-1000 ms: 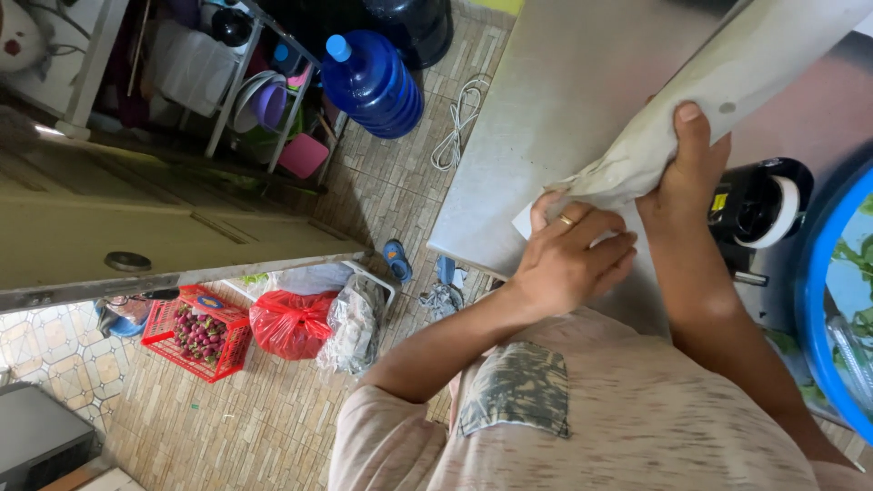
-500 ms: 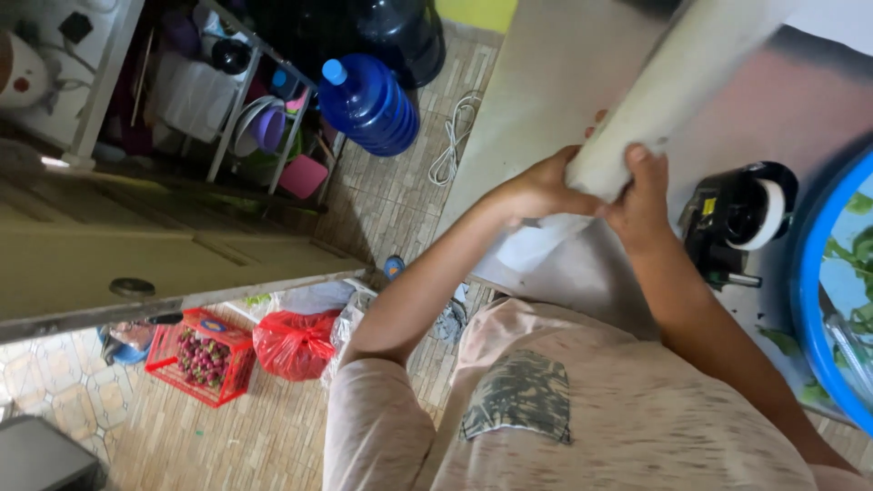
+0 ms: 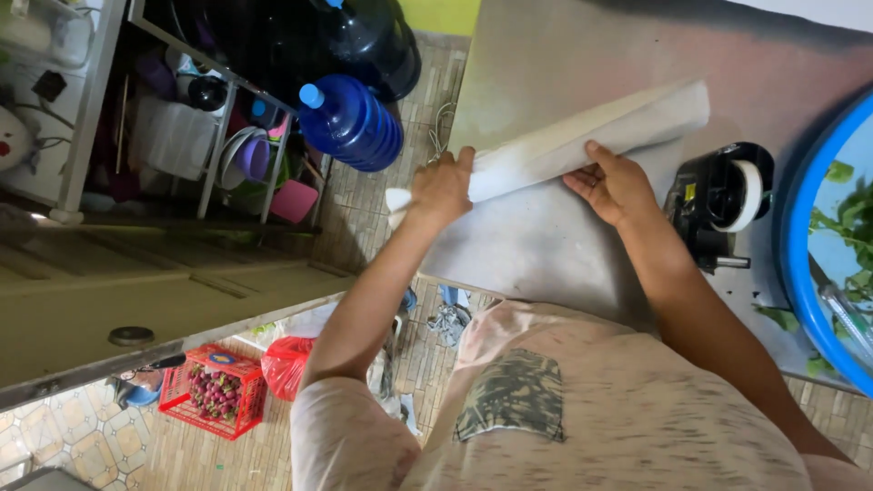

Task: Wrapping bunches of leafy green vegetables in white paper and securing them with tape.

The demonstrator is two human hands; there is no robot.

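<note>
1. The left hand (image 3: 443, 188) has its fingers curled and clamped around the narrow end of one rolled white paper cone (image 3: 582, 141); a small white tip pokes out past the knuckles at about 8 o'clock.
2. The right hand (image 3: 614, 186) lies on the cone's middle, thumb on top and the fingers wrapped under it, clamped on the paper.
3. The single cone lies slanted across the counter (image 3: 546, 55), its wide open end pointing toward 2 o'clock from the hands and its narrow end toward 8 o'clock, just over the counter's left edge.
4. Under the hands, one flat pale sheet (image 3: 536, 245) rests on the grey counter.
5. At 3 o'clock from the right hand stands one black tape dispenser (image 3: 718, 205) carrying one white roll, near the wrist but apart from it.
6. Farther toward 3 o'clock, one blue basin (image 3: 796, 273) with green leaves in it is cut by the frame edge.
7. At 10 o'clock from the left hand, two large water jugs lie on the floor: one blue water jug (image 3: 350, 123) and one dark water jug (image 3: 368, 41) above it.
8. At 9 o'clock, one rack (image 3: 218, 150) holds kitchenware, too cluttered to count.
9. At 7 o'clock on the tiled floor sit one red basket (image 3: 214, 391) and one red plastic bag (image 3: 286, 364), just beside each other.
</note>
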